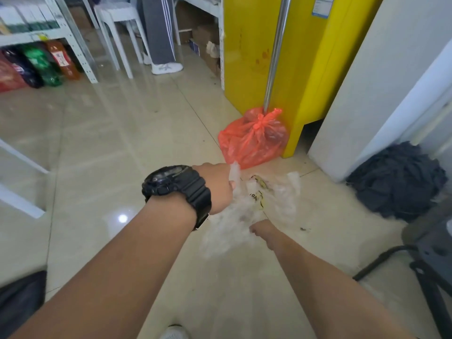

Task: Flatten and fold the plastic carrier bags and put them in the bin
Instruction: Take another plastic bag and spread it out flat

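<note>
We are holding the clear carrier bag bunched above the floor, with the left grip and right grip each clenching its film. In our judgement, drawing the grips apart is tensioning it flat for folding.

glossy tiled floor, thin clear crinkled plastic bag, perhaps printed

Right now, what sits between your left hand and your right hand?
The crumpled clear plastic bag spans that gap; the left hand and right hand each grip it. The head view shows this.
</note>
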Available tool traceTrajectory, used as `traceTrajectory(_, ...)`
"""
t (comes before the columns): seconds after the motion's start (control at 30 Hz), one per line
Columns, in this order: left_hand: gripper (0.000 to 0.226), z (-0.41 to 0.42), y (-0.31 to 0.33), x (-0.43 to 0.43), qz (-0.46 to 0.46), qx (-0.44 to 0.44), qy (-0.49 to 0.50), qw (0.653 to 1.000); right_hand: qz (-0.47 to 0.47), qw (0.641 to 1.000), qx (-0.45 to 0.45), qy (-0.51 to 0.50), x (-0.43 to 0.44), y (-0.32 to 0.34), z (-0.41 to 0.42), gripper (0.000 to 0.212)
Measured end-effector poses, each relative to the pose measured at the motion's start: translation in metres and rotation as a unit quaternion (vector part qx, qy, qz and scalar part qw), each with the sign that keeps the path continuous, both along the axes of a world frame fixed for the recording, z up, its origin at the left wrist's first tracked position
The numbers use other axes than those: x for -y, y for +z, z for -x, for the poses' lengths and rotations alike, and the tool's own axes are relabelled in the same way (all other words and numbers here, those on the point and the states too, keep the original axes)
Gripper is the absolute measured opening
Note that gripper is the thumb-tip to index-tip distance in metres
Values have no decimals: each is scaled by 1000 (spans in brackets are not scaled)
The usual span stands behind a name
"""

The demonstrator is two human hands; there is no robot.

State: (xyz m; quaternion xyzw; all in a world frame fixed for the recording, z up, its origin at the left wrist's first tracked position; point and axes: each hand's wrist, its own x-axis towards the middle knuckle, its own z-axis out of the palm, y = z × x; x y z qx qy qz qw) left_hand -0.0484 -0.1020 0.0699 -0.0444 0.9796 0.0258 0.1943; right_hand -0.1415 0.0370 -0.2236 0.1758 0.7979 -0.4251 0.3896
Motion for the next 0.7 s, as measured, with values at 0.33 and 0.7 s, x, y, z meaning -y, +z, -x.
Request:
traceTrajectory(0.33, 77, 7, -2, -3, -130, -26, -33, 991, 122, 955, -241, 125, -26, 273, -3, 15)
traceTrajectory(0.7, 28, -16, 27, -53, -483, -200, -59, 850, 36, 918, -390, 70, -128, 314, -160, 67)
